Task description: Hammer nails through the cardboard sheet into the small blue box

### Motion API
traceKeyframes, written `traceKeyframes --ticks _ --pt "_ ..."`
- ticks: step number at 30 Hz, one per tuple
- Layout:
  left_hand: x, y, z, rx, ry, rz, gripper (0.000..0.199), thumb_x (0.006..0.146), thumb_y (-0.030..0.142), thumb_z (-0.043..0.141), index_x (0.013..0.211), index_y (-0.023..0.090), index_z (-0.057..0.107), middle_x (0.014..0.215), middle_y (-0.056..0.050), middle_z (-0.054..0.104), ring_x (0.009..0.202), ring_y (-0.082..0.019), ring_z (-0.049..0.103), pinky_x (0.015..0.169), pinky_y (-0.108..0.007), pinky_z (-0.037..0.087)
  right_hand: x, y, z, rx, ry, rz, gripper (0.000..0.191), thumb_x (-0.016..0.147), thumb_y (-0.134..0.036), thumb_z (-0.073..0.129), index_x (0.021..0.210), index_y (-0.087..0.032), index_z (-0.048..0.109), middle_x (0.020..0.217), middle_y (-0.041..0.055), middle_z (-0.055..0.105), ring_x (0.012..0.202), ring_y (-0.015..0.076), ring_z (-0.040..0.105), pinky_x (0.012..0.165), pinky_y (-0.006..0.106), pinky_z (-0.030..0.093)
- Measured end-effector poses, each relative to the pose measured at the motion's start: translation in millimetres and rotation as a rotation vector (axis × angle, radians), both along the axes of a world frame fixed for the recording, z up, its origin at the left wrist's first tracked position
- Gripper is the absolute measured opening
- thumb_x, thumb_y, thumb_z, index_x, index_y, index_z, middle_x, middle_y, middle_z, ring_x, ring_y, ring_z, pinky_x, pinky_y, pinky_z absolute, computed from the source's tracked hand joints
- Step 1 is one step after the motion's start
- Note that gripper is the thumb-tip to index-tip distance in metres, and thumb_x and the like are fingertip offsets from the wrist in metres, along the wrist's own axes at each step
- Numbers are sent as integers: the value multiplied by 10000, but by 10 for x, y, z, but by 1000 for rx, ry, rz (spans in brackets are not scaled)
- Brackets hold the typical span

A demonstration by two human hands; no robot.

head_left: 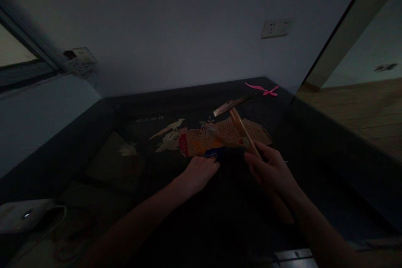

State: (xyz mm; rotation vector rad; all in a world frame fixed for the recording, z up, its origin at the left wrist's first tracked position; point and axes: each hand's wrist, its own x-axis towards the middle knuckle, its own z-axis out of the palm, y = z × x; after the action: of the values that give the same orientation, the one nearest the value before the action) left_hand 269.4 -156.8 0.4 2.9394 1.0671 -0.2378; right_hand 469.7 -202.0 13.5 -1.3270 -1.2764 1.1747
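In dim light, my right hand (271, 169) grips a hammer (240, 124) by its wooden handle. The metal head is raised above a long orange-brown piece (202, 140) covered in dark dots, with a red band at its left end. I cannot tell what kind of thing this piece is. Against its near edge, my left hand (200, 171) is closed, with a dark blue thing (215, 152) showing at the fingers. What the left fingers hold is hidden.
The dark, glossy tabletop (132, 106) bears a pale bird and flower picture. A pink ribbon-like thing (266, 91) lies at the back right corner. A white box (23, 215) with a cable sits at the left. Behind the table is a wall with sockets (277, 28).
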Motion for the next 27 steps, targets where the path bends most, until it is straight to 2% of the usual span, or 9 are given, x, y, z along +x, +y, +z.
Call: traceKeyframes --ticks 4,9,11,14,16,20,23,27 --pt "27 -10 -21 6 41 1 186 860 90 437 884 141 615 926 -79 648 781 -219 645 579 -295 487 -4 2 6 18 -13 -2 404 792 -360 586 1133 -148 552 485 -88 436 341 67 392 305 166 306" --pt "47 -35 -53 3 31 -22 203 845 65 430 910 104 618 961 -115 648 880 -244 629 670 -328 511 -5 10 4 19 6 -8 418 779 -363 598 1130 -139 556 524 -79 454 357 66 410 312 168 319" --pt "50 -60 -23 -22 22 -13 178 839 88 450 916 110 609 941 -113 655 857 -242 632 665 -323 506 -6 8 -1 15 13 -12 439 775 -364 602 1150 -143 552 528 -79 451 361 67 410 313 169 322" --pt "38 -104 107 -123 -4 21 138 830 129 477 906 140 592 857 -79 669 730 -212 639 592 -288 480 -4 6 -7 14 5 -16 462 776 -366 601 1174 -139 546 517 -78 451 359 69 409 309 168 316" --pt "9 -118 219 -193 -74 10 121 824 139 490 892 165 586 841 -51 668 694 -185 630 575 -264 457 -1 10 -12 17 10 -13 464 778 -366 600 1178 -136 545 520 -78 453 356 65 407 307 166 312" --pt "-74 -68 371 -300 -309 -52 109 800 122 538 868 176 604 862 -23 654 754 -146 607 653 -228 443 7 27 -27 17 1 -10 457 779 -358 599 1174 -135 545 516 -80 457 356 62 407 312 161 313" --pt "-99 10 410 -432 -493 -55 85 792 120 574 844 154 631 813 -16 645 729 -120 593 657 -204 434 7 34 -39 3 -5 -15 464 774 -359 601 1178 -139 541 507 -81 459 358 67 411 315 161 316" --pt "-65 73 405 -647 -740 19 37 768 164 635 792 142 653 779 -16 650 726 -119 599 667 -207 445 -1 28 -47 -18 -6 -6 481 781 -376 597 1195 -141 528 489 -84 450 345 70 398 309 164 307"
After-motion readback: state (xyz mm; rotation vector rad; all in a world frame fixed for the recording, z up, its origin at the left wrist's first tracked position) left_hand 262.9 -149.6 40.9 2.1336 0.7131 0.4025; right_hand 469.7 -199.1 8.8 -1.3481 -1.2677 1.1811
